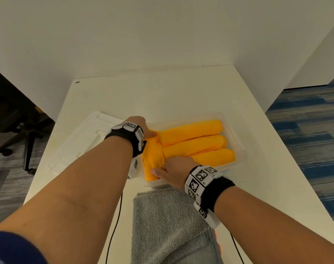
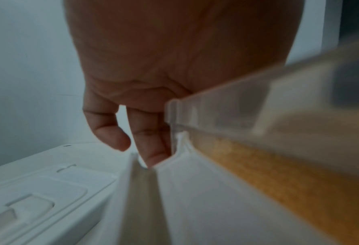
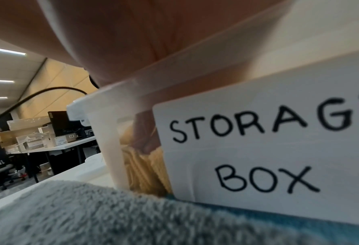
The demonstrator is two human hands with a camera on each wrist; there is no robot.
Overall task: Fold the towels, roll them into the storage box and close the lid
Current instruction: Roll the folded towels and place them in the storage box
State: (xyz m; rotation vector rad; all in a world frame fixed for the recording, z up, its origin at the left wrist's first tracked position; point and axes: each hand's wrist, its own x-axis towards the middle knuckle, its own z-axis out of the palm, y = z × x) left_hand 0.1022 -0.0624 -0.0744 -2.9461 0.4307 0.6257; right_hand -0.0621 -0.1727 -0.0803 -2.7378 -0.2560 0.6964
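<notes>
While three orange rolls (image 1: 192, 139) already lie side by side along the storage box (image 1: 236, 138), both hands are busy at its left end, seating a fourth orange roll (image 1: 154, 157) crosswise against the ends of the other three. That sideways slot looks like the only room left in the box, which would explain the turn. The left hand (image 1: 143, 128) comes over the box's far-left corner, thumb pressed onto the top of the crosswise roll. From the left wrist view two fingers (image 2: 151, 140) hang outside the box wall, loosely bent and gripping nothing, so the hand looks to be steadying and pushing rather than holding. The right hand (image 1: 172, 168) lies flat on the near end of that same roll, fingers spread, thumb along its edge, pressing it below the box rim. Through the clear wall in the right wrist view you can see fingertips against orange cloth, next to the handwritten label (image 3: 268, 145).

Just in front of the box, nearer the person, a folded grey towel (image 1: 168, 221) lies on the white table (image 1: 181, 92), not yet rolled. Left of the box, flat on the table, the lid (image 1: 82, 138) is parked within reach. My read: the rolls need tamping down so the lid can sit flush.
</notes>
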